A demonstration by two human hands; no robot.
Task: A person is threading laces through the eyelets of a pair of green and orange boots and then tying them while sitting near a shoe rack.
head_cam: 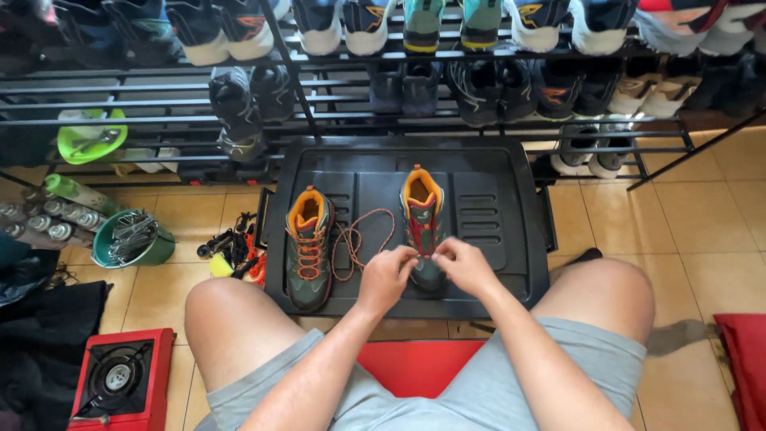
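Orange lace (363, 231) loops loose across the black plastic tray (511, 231) between two hiking boots, and I see it run up to the right boot (423, 215), the one being handled. My left hand (385, 277) pinches the lace at the boot's lower eyelets, fingers closed on it. My right hand (465, 263) meets it just beside, fingertips pinched at the same spot on the lacing; I cannot tell whether it grips lace or eyelet. The left boot (309, 247) stands apart on the tray, already laced. Behind the tray, a metal shoe rack (335, 120) holds rows of shoes. A red camp stove (120, 379) sits by my left knee, and a green bucket (132, 239) stands further out.
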